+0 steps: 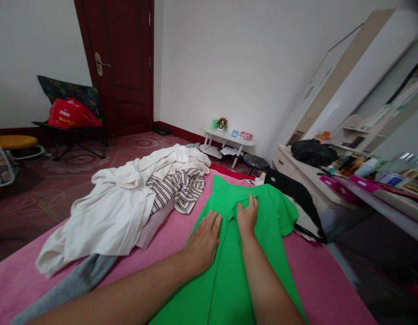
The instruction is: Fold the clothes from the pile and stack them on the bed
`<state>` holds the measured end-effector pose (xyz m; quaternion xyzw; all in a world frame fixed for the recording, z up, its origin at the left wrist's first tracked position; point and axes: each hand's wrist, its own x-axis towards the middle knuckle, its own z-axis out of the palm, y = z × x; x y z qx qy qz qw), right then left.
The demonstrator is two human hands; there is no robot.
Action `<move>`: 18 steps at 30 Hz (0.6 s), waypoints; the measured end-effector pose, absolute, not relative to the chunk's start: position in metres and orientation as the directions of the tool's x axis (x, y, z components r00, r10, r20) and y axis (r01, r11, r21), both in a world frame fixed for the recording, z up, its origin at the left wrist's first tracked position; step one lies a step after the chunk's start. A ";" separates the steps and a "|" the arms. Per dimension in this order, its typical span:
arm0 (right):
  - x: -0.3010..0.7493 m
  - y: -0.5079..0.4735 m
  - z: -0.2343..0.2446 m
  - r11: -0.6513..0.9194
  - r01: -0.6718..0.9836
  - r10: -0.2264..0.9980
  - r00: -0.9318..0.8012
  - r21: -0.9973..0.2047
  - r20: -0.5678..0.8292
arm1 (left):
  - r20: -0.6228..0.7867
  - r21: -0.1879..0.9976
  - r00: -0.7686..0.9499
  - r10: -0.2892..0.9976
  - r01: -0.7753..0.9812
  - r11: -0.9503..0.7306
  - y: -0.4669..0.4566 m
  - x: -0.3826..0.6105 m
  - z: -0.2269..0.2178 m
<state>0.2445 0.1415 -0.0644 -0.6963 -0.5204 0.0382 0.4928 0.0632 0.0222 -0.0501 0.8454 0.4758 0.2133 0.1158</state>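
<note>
We noted the plain green, short-sleeved cloth shirt (229, 271) spread on a pink cloth cover (330, 280), running away from us from six o'clock to twelve, its near end cut off by the frame. Our left hand (202, 243) lay open and flat on it, left of centre, fingers extended towards one o'clock. Our right hand (247, 215) rested farther up, fingers bent over a rumpled fold; we could not tell whether it pinched the cloth.

From the shirt, rumpled white garments (121, 216) lay at ten o'clock with a brown-and-white striped garment (178, 187) against them; a black-and-pale cloth item (296, 198) sat at two, just beside the sleeve.

Handling, our judgement: light, soft, limp, hardly fragile, easily creased. Shoulders or side edges seemed the best holds, both hands spread; a single mid-cloth pinch would probably bunch it.
</note>
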 end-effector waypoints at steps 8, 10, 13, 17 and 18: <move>0.251 0.128 -0.060 -0.151 0.733 0.770 0.508 -0.663 0.387 | 0.207 0.368 0.453 0.867 0.786 -0.498 0.020 0.063 -0.053; 0.249 0.122 -0.055 -0.129 0.765 0.728 0.505 -0.631 0.464 | 0.217 0.367 0.448 0.867 0.786 -0.498 0.019 0.063 -0.055; 0.241 0.127 -0.041 0.078 0.826 0.626 0.395 -0.559 0.672 | 0.225 0.355 0.451 0.864 0.787 -0.504 0.018 0.065 -0.057; 0.225 0.170 -0.027 0.389 0.635 0.724 0.237 -0.668 0.647 | 0.202 0.358 0.464 0.863 0.785 -0.506 0.018 0.066 -0.056; 0.220 0.186 -0.026 0.393 0.550 0.769 0.242 -0.737 0.591 | 0.199 0.364 0.462 0.865 0.784 -0.502 0.019 0.066 -0.055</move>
